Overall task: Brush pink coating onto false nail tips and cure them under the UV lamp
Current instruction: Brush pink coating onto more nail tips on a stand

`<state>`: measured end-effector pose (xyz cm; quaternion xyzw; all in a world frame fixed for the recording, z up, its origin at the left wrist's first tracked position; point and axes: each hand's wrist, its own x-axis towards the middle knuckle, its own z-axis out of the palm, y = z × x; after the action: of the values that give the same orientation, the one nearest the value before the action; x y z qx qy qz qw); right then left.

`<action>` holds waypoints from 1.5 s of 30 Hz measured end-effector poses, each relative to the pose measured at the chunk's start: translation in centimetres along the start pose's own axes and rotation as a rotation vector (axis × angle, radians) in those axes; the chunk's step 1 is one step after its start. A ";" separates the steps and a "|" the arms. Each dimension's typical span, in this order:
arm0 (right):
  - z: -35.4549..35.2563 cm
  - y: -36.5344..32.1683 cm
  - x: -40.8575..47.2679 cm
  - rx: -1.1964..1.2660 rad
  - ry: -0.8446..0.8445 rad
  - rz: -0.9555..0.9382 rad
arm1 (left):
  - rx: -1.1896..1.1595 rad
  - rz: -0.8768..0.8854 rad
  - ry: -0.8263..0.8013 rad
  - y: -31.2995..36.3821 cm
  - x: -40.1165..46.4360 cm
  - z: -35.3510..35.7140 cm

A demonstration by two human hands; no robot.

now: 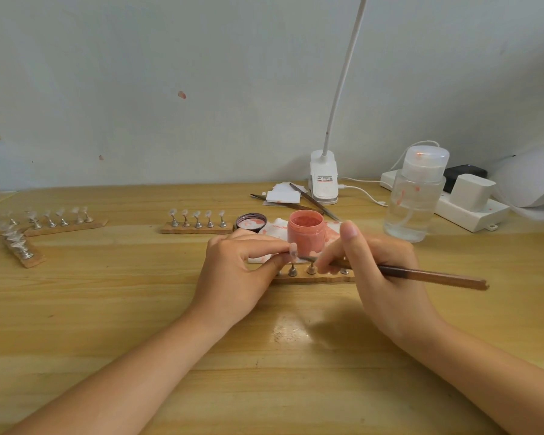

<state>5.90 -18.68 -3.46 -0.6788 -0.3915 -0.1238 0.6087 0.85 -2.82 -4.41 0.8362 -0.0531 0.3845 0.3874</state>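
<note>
The left hand (233,271) holds a false nail tip (293,249) in a pinching grip between thumb and forefinger, just above a wooden holder strip (311,278) that lies on the wooden surface (139,309) directly in front of the person. The tip shows a partial pink tint. Small metal stands (311,269) rise from the strip beneath the hands. The right hand (380,271) keeps a curled grip on a brush (421,274) with a dark wooden handle; the brush head points left and meets the held tip. Directly behind the hands stands an open pink jar (305,235) filled close to the rim with pink coating. The jar rests on a white paper sheet (275,229) stained pink. Its dark lid (251,221) lies just to the left, inner side up, with pink residue inside. A second holder strip (197,228), left of the lid, carries five clear tips on stands. Further strips with tips (63,222) lie at the far left of the surface. To the right of the jar stands a clear pump bottle (413,196) with a white cap, holding clear liquid in its lower part and bearing pink smears on the wall. Behind it sit a white power strip (471,211) and, at the right edge, the white UV lamp (531,177), partly out of view. A clip-on desk lamp (324,180) is fixed at the rear edge, with white pads (283,194) and slim tools beside it.
</note>
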 end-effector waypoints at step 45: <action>0.2 0.1 0.6 -0.258 -0.043 -0.221 | -0.075 -0.047 -0.123 1.5 -0.2 -0.4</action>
<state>6.30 -18.27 -3.24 -0.7068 -0.4576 -0.2248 0.4905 -0.11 -3.67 -3.52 0.8441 -0.0717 0.3211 0.4234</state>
